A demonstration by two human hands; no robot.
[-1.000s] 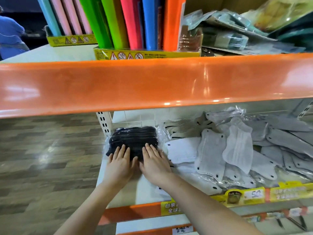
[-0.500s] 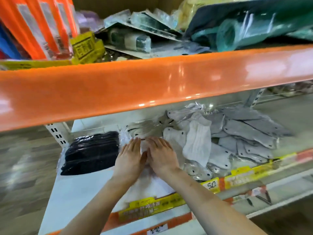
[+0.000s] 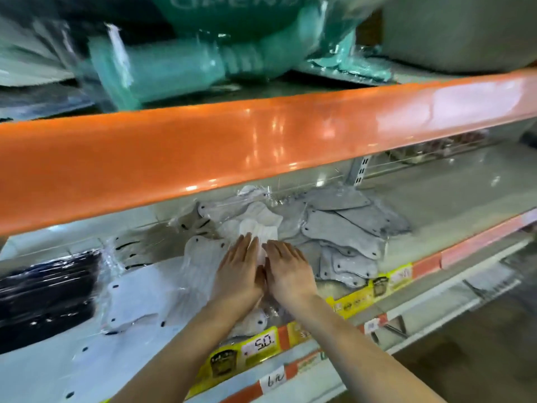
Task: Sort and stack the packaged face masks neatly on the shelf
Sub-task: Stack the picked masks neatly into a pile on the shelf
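A loose heap of packaged grey masks lies spread over the middle of the lower shelf. White packaged masks lie to the left of it, and a neat stack of black packaged masks sits at the far left. My left hand and my right hand lie side by side, palms down and fingers straight, pressing on the pale masks near the shelf's front. A white mask pokes out just beyond my fingertips.
The thick orange edge of the upper shelf overhangs close above the masks. Teal packaged goods sit on that upper shelf. Yellow price labels run along the front rail. Bare shelf surface lies to the right of the grey heap.
Both hands left the black stack and slid right along the shelf onto the white and grey masks. The view followed to the right, so the black stack now sits at the left edge.
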